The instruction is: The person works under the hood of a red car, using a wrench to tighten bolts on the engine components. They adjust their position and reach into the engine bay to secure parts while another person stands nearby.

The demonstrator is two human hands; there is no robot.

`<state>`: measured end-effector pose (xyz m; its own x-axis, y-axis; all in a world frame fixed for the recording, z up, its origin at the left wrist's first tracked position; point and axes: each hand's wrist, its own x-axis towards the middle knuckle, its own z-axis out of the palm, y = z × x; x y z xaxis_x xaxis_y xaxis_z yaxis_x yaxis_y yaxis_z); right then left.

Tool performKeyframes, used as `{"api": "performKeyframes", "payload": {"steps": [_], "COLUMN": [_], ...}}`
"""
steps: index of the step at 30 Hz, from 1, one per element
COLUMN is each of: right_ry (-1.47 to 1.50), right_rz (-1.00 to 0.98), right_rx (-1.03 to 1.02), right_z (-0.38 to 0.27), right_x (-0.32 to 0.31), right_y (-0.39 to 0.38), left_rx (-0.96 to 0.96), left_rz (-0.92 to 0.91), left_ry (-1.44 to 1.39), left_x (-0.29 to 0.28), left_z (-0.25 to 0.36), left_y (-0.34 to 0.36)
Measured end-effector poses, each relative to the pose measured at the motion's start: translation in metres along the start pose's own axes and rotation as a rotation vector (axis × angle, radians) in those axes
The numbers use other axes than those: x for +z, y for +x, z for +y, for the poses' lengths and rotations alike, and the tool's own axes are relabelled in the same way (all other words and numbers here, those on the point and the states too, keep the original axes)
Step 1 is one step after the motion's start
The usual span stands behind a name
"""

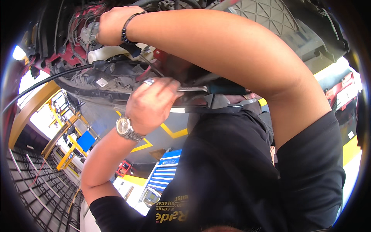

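My right arm reaches across the engine bay to the upper left. My right hand (pixel 114 26), with a dark bead bracelet at its wrist, is curled against a grey round part (pixel 91 33) among wires; its fingertips are hidden. Lower down, my left hand (pixel 151 101), wearing a ring and a metal watch (pixel 124 127), is closed at the car's front edge. From its fingers a bright metal shaft (pixel 193 89) runs right toward a dark teal handle-like piece (pixel 226 87), partly covered by my right arm. Beside my left hand lies a black headlight housing (pixel 114 83) with a small white label.
A cream plastic container (pixel 104 53) sits below my right hand. A black cable (pixel 50 86) curves out to the left. A ribbed panel (pixel 266 17) is at the top right. Beyond stand a blue tool cabinet (pixel 166 170) and yellow frames (pixel 67 133); yellow lines mark the grey floor (pixel 102 120).
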<state>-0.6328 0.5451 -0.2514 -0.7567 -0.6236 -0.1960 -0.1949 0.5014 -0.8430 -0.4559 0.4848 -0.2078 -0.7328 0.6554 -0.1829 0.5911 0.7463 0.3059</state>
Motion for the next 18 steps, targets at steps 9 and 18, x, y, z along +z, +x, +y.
{"api": "performKeyframes", "payload": {"steps": [9,18], "right_ry": [0.0,0.031], "right_rz": [-0.02,-0.026], "right_rx": [0.044,-0.005], "right_z": [-0.003,0.001], "right_x": [0.0,-0.002], "right_y": [0.001,-0.002], "left_rx": [0.042,0.012], "left_rz": [-0.114,-0.059], "left_ry": [0.073,0.068], "left_x": [0.0,-0.007], "left_z": [-0.004,0.003], "left_y": [-0.006,0.009]}}
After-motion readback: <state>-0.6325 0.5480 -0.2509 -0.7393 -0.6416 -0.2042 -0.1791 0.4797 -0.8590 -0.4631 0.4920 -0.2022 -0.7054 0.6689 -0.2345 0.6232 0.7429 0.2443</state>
